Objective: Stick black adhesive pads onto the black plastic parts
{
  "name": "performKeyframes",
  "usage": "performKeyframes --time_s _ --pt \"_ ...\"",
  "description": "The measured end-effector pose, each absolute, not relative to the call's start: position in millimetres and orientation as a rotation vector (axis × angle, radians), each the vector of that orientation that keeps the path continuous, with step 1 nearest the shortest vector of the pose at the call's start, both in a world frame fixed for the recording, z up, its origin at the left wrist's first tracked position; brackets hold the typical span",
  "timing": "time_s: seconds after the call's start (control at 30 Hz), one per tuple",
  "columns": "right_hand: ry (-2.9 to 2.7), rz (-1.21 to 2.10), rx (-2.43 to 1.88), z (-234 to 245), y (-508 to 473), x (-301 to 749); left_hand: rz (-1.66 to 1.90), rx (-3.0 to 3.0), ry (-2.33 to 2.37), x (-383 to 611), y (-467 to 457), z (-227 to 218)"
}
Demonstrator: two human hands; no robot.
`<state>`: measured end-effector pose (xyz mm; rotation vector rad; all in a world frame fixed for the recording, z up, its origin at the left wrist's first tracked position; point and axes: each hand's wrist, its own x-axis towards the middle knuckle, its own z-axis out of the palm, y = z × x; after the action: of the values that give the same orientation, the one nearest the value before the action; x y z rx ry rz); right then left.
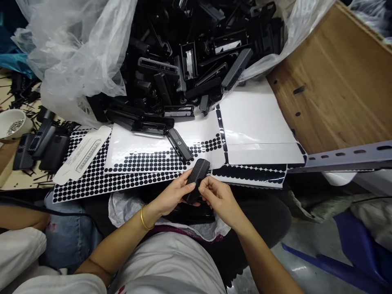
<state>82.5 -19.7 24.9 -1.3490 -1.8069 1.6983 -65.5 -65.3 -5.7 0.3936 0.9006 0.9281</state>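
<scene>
Just above my lap, my left hand (172,195) grips a black plastic piece with a carbon-weave pattern (199,169), thumb on its top face. The fingers of my right hand (219,197) are pinched together against the piece's lower right side; whatever sits between the fingertips is too small or hidden to make out. Right behind lies a similar black piece (180,145) with a small round spot, resting on a white sheet of black round stickers (147,160). Below my hands, more black parts (196,214) lie in a white bag (122,210) on my lap.
A large heap of black plastic parts (190,61) spills from a clear plastic bag (82,53). A wooden board (337,77) stands at the right above a slotted metal rail (346,154). Leftward are a printed card (82,155), a white bowl of small metal bits (14,124) and another person's arm (24,216).
</scene>
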Motion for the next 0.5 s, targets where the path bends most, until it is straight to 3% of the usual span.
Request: performKeyframes --time_s 0.5 --pt "-1.995 1.533 -1.307 27.6 -15.3 78.9 0.93 0.4 0.862 -66.5 -66.6 -5.9"
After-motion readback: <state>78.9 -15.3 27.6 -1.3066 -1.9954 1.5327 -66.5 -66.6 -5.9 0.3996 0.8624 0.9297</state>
